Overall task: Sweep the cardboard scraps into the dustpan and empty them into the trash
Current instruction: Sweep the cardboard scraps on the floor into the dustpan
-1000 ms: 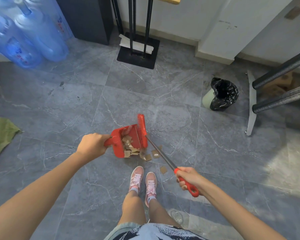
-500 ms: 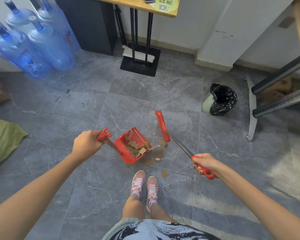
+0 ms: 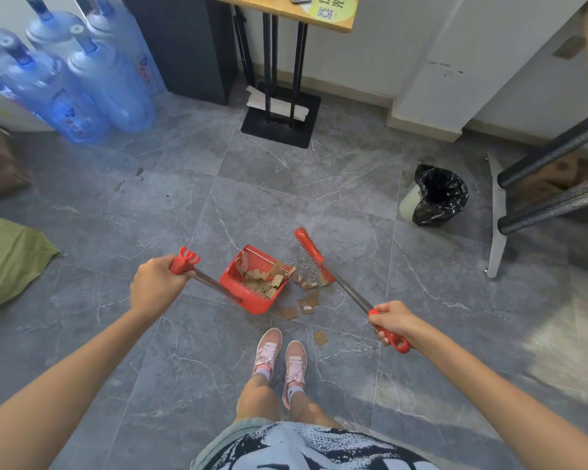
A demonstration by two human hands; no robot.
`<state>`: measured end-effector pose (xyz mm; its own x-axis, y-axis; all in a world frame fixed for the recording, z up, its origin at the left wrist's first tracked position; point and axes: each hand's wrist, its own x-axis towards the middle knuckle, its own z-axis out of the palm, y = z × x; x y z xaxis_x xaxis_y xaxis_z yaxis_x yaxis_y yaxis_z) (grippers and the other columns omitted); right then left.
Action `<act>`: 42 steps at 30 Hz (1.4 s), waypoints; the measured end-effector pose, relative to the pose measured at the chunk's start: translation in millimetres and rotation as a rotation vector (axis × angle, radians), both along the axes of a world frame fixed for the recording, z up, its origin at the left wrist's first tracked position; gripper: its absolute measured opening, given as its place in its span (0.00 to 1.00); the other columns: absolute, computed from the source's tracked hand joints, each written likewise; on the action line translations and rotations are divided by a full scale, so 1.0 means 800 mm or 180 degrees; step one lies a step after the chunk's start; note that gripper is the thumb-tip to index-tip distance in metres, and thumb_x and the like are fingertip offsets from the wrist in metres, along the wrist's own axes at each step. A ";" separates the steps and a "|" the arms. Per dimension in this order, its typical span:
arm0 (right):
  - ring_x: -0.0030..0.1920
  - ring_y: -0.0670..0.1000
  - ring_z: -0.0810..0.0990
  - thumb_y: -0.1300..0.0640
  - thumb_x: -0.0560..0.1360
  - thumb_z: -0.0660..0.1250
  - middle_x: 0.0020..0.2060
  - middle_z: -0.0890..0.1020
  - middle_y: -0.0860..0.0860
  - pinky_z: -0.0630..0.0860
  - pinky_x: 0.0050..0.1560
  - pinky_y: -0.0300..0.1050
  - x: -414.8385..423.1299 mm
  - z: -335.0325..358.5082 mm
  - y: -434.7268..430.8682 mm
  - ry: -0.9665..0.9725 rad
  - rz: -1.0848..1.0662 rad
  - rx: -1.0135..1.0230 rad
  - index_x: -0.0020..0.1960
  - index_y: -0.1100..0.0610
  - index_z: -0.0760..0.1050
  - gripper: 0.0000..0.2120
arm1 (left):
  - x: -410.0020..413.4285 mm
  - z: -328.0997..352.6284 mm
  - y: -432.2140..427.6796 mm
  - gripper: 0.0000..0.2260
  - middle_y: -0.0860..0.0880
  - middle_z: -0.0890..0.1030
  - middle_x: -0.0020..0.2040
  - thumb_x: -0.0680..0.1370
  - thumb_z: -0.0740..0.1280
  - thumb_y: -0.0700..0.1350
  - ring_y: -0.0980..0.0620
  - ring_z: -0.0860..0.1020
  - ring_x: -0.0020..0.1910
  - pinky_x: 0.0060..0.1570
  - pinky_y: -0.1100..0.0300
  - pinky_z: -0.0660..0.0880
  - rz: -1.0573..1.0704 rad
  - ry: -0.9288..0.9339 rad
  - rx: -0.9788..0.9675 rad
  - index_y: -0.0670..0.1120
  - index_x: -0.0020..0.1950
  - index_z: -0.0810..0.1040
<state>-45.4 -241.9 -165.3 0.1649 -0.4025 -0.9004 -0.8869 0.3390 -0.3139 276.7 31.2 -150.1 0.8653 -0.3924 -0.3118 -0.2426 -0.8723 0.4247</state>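
Note:
A red dustpan (image 3: 240, 289) rests on the grey tile floor in front of my feet, holding several cardboard scraps (image 3: 267, 278). My left hand (image 3: 155, 288) grips the top of its long handle. My right hand (image 3: 392, 323) grips the red handle of the broom (image 3: 311, 251), whose red head sits on the floor just right of the dustpan's mouth. More cardboard scraps (image 3: 308, 301) lie loose on the tiles between the broom head and my shoes. A small trash bin with a black bag (image 3: 437, 196) stands at the right, well beyond the broom.
Blue water jugs (image 3: 78, 83) crowd the far left corner. A black stand base (image 3: 280, 120) sits under a wooden table at the back. A chair frame (image 3: 498, 212) and dark bars are at the right. A green cloth (image 3: 6, 259) lies at the left edge.
The dustpan swung round so its mouth faces right, and my left hand now holds the handle's top end. The broom head moved out of the pan to the right, onto the floor.

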 end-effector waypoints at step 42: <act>0.44 0.58 0.78 0.64 0.74 0.62 0.33 0.67 0.51 0.66 0.33 0.39 -0.057 -0.079 0.006 0.0738 0.3039 -0.0839 0.32 0.51 0.55 0.19 | -0.069 -0.001 0.074 0.05 0.45 0.78 0.33 0.71 0.71 0.51 0.39 0.77 0.38 0.38 0.52 0.73 0.0333 -0.0121 0.0603 0.51 0.40 0.79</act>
<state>-90.7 -236.8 -228.2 0.3539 -0.3844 -0.8526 -0.7992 -0.5978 -0.0621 221.7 90.6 -150.9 0.9109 -0.2373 -0.3376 -0.1592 -0.9568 0.2431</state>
